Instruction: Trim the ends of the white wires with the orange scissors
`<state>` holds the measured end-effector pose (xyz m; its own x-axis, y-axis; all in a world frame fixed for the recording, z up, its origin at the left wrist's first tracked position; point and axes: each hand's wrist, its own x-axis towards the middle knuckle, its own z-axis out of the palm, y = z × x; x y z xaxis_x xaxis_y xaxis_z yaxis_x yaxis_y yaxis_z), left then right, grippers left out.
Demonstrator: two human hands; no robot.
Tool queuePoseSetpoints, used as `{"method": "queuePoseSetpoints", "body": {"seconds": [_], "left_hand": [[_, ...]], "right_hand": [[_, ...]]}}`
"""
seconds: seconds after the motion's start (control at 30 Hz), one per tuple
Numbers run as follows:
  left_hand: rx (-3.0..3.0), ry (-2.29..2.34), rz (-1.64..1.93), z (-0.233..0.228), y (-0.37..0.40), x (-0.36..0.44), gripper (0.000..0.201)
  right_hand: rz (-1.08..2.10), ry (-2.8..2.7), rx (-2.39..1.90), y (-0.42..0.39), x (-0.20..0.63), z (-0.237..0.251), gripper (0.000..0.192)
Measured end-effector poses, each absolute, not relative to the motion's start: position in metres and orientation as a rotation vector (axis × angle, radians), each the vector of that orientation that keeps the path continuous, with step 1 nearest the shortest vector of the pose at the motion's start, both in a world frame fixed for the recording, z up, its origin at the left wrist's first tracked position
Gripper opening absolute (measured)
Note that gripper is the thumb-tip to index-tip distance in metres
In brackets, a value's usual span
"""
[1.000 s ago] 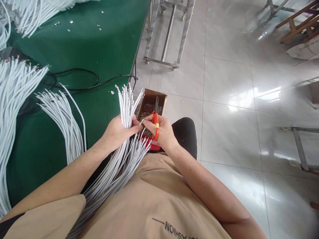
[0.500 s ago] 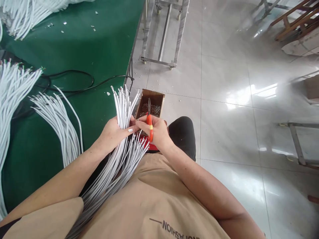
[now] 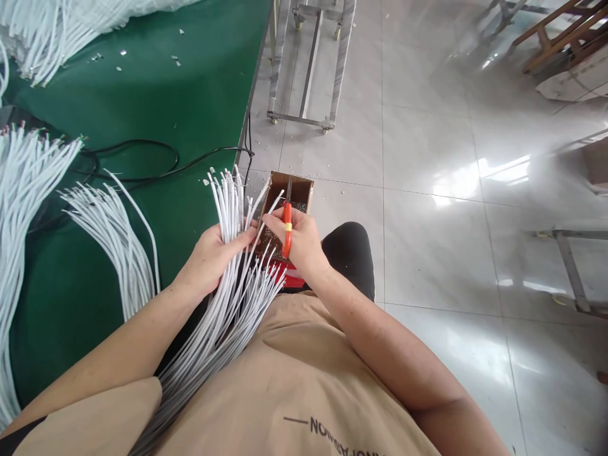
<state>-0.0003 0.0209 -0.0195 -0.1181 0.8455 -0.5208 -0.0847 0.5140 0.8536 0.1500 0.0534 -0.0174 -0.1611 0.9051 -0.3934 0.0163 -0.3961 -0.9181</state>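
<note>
My left hand (image 3: 209, 253) is closed round a bundle of white cables (image 3: 229, 209), whose cut ends stick up above the fingers. In my right hand (image 3: 304, 244) are orange-handled scissors or snips (image 3: 287, 237), blades pointing away from me; their exact kind is partly hidden by the fingers. The thumb and fingertips of that hand also pinch one single white cable (image 3: 274, 206), drawn apart from the bundle. Below, a second spread of white cables (image 3: 266, 278) lies over my lap. Beyond both hands stands a cardboard box (image 3: 306, 189) with small scraps inside.
On the green table (image 3: 199, 82) to the left lie more white cable bundles (image 3: 114, 234), a black cord (image 3: 142, 142) and small white scraps. A metal frame on castors (image 3: 304, 118) stands on the tiled floor (image 3: 427, 253). Something red (image 3: 292, 277) sits beneath the box.
One cable now stands apart from the bundle, pinched in my right hand and leaning right over the box. The scissors have shifted slightly with that hand. My left hand keeps its grip.
</note>
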Motion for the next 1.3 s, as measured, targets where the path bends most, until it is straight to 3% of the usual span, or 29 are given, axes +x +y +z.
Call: {"method": "queuePoseSetpoints", "body": {"seconds": [0.27, 0.47, 0.7, 0.93, 1.13, 1.3], "left_hand": [[0.543, 1.319, 1.013, -0.017, 0.026, -0.003, 0.03], [0.646, 1.324, 0.927, -0.015, 0.028, -0.006, 0.033], [0.593, 1.396, 0.96, -0.016, 0.028, -0.006, 0.037], [0.715, 1.373, 0.921, -0.015, 0.025, -0.005, 0.038], [0.83, 1.473, 0.925, -0.017, 0.025, -0.005, 0.039], [0.896, 1.531, 0.925, -0.018, 0.024, -0.004, 0.033]], "right_hand": [[1.978, -1.293, -1.217, 0.042, 0.149, -0.025, 0.025], [1.886, -1.207, -1.25, 0.03, 0.143, -0.04, 0.025], [1.683, -0.978, -1.384, 0.043, 0.152, -0.026, 0.028], [1.916, -1.129, -1.08, 0.053, 0.153, -0.019, 0.025], [1.695, -1.302, -1.228, 0.047, 0.153, -0.024, 0.025], [1.204, -1.856, -1.578, 0.048, 0.164, -0.037, 0.024]]}}
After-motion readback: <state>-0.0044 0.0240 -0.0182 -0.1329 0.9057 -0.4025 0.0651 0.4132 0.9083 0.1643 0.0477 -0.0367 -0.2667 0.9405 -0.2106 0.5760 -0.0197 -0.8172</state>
